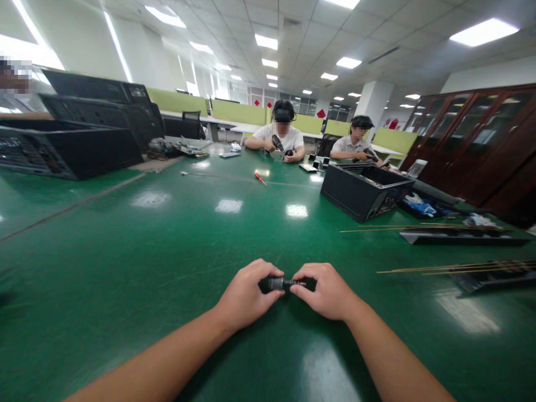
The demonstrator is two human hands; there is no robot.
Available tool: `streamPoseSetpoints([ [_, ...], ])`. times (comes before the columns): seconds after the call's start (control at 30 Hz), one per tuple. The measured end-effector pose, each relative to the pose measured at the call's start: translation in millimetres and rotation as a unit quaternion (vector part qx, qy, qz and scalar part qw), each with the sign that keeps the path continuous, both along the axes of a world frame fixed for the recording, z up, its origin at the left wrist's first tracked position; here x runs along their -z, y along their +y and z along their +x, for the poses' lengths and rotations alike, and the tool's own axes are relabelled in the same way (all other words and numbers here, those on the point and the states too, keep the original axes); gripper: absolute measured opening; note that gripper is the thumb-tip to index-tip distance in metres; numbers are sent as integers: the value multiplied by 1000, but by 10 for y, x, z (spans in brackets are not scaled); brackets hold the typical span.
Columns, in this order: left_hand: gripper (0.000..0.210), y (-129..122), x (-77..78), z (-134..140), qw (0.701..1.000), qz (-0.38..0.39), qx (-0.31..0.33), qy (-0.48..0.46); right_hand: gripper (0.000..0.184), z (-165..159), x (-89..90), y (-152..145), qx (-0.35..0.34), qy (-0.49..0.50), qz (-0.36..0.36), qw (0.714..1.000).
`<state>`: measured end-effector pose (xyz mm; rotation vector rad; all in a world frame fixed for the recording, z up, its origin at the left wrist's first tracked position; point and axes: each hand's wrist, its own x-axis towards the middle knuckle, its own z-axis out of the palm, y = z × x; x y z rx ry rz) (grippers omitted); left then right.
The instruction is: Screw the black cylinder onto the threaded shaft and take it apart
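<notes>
My left hand [250,294] is closed round a dark cylindrical tool with a grey collar [276,283], lying sideways just above the green table. From the collar a thin dark metal shaft [298,283] reaches to the right. My right hand [324,290] pinches this shaft between thumb and fingertips. The two hands are close together at the table's near middle. My left palm hides the rest of the tool, so its full kind does not show.
Across the green table [188,234] lies an orange screwdriver [259,178]. A black computer case [355,192] stands right, more cases [100,148] left. Thin rods [402,271] and dark metal channels [464,239] lie right. Two people [278,137] sit opposite, holding power drills [277,143].
</notes>
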<state>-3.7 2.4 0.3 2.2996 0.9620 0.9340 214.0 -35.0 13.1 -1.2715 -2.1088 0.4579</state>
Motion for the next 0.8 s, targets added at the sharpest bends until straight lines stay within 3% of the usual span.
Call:
streamPoseSetpoints([
  [0.8, 22, 22, -22, -15, 1000, 11, -22, -2, 4, 60, -20, 35, 11, 16, 2, 1000],
])
